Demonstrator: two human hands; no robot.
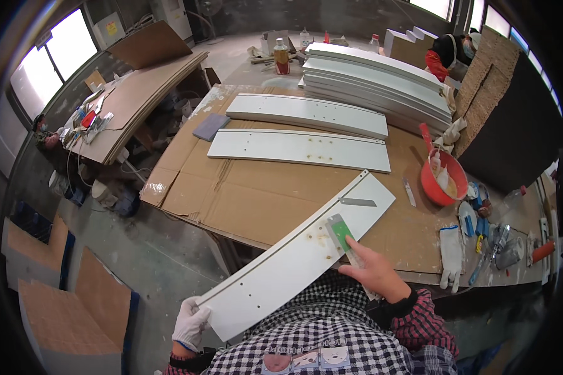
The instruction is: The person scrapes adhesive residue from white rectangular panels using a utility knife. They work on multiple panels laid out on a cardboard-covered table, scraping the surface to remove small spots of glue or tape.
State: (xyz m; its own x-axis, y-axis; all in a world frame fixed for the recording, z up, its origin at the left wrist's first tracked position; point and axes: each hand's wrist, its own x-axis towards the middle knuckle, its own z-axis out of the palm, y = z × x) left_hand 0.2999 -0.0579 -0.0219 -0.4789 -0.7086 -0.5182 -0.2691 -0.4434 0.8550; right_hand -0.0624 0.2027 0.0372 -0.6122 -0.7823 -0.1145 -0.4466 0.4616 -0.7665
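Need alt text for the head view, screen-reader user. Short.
A person holds a long white panel tilted over a cardboard-covered workbench, gloved left hand gripping its near end, bare right hand pressing a green-handled scraper to its face. Two more white panels lie flat beyond, beside an orange bowl.

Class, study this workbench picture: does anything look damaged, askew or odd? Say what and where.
The white panel held by the gloved left hand lies askew, its near end overhanging the table edge. Brownish spots mark it beside the green scraper in the bare right hand.
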